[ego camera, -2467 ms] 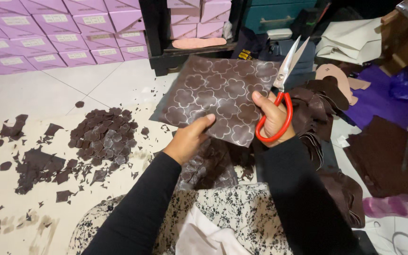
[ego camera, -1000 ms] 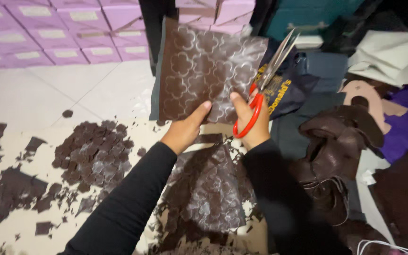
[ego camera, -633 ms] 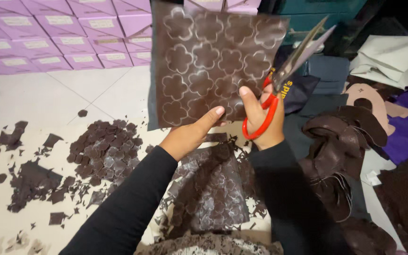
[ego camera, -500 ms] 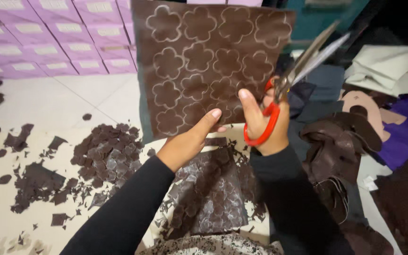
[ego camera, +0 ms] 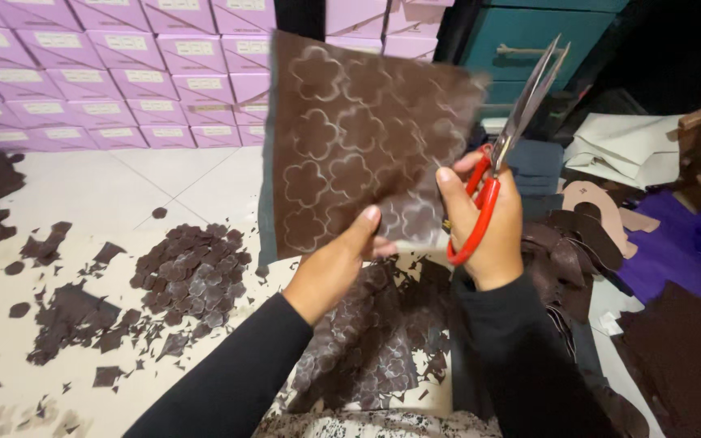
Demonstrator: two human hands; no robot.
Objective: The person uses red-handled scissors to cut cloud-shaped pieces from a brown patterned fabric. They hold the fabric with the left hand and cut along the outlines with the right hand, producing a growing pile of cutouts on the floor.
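Left grip: left hand [ego camera: 336, 268] pinches the lower edge of the brown sheet [ego camera: 359, 142], held upright.
Right grip: right hand [ego camera: 484, 223] closed on red-handled scissors [ego camera: 503, 146], thumb touching the sheet's right edge.
Below the grips: traced offcuts [ego camera: 375, 349].
Left of the grips: cut-piece pile [ego camera: 192, 272], bare floor [ego camera: 115, 191] beyond.

Both hands hold up a brown sheet [ego camera: 359, 138] marked with pale flower outlines — the left hand [ego camera: 336, 268] pinches its lower edge, the right hand [ego camera: 484, 219] grips the side with its thumb while holding red scissors [ego camera: 501, 154], blades pointing up and nearly together. Below lies a pile of cut flowers [ego camera: 192, 272] on the floor [ego camera: 75, 195], with purple boxes [ego camera: 99, 57] stacked behind.
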